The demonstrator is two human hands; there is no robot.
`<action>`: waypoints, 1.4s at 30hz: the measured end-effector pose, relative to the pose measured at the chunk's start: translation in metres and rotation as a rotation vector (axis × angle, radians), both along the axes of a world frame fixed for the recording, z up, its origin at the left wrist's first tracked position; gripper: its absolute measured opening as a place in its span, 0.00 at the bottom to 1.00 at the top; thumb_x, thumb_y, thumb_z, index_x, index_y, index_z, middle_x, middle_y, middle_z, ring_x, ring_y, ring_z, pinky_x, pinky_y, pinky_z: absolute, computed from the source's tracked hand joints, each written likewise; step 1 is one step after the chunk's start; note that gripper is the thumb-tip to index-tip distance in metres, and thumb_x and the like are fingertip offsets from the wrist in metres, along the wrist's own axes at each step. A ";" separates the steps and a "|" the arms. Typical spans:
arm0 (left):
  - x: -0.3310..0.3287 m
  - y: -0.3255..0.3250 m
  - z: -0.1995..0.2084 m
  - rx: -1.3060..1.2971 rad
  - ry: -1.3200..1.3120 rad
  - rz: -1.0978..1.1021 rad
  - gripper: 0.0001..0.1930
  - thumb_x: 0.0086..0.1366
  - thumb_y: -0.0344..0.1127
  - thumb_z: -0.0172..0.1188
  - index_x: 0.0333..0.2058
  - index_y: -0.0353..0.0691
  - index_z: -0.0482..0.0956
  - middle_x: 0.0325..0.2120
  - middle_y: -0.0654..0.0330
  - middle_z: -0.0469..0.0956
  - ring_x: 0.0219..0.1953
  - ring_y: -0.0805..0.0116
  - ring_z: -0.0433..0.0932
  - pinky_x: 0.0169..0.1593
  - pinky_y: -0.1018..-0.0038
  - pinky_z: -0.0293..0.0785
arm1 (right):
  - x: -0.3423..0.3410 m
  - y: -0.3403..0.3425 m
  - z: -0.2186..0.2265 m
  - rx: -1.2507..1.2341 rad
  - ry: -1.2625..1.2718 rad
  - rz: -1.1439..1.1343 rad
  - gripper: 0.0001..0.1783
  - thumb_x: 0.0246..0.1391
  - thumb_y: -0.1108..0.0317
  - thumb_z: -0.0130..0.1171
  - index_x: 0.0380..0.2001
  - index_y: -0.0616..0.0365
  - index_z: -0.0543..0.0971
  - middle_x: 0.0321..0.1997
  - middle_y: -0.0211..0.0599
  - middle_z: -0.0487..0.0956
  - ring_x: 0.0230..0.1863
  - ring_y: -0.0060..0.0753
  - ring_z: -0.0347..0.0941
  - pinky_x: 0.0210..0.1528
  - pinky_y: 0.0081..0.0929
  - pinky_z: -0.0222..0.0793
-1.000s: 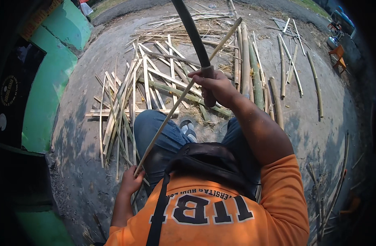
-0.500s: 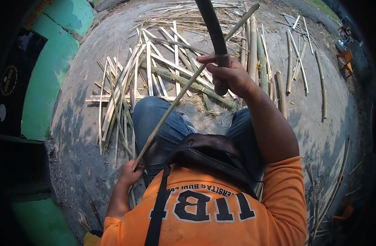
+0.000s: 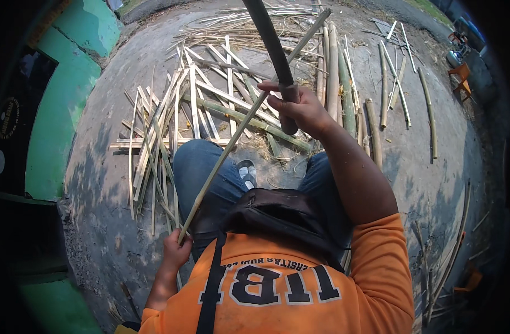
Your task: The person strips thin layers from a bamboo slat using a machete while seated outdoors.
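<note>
A long bamboo strip (image 3: 218, 164) slants across my lap from lower left to upper right. My left hand (image 3: 177, 250) is closed around its lower end, beside my left thigh. In front of me my right hand (image 3: 305, 111) is closed round the handle of a machete, whose dark, slightly curved blade (image 3: 270, 44) points away from me and runs out of the top of the picture. The strip passes close by the blade's base, and the forefinger of my right hand reaches out to it. Whether blade and strip touch, I cannot tell.
A heap of split bamboo strips (image 3: 154, 139) lies crisscross ahead and to the left. Thicker bamboo poles (image 3: 346, 92) lie at the right front. A green wall (image 3: 60, 122) rises at the left, and an orange chair (image 3: 461, 75) stands far right.
The view has shifted slightly, and a shoe now shows between my knees. Both hands keep their grips; the strip and the machete hold nearly the same position relative to each other.
</note>
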State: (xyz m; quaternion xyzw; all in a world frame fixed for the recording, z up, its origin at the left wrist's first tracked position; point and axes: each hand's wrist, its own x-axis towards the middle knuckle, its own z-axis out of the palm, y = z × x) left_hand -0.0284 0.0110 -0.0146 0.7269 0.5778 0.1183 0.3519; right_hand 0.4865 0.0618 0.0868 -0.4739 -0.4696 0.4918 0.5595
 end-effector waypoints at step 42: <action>0.013 0.029 0.004 -0.546 -0.049 0.137 0.16 0.74 0.42 0.55 0.32 0.35 0.75 0.19 0.64 0.70 0.23 0.72 0.68 0.29 0.67 0.65 | -0.032 0.024 -0.064 -0.028 -1.228 -0.011 0.10 0.61 0.59 0.57 0.31 0.50 0.81 0.28 0.49 0.81 0.33 0.61 0.79 0.38 0.56 0.74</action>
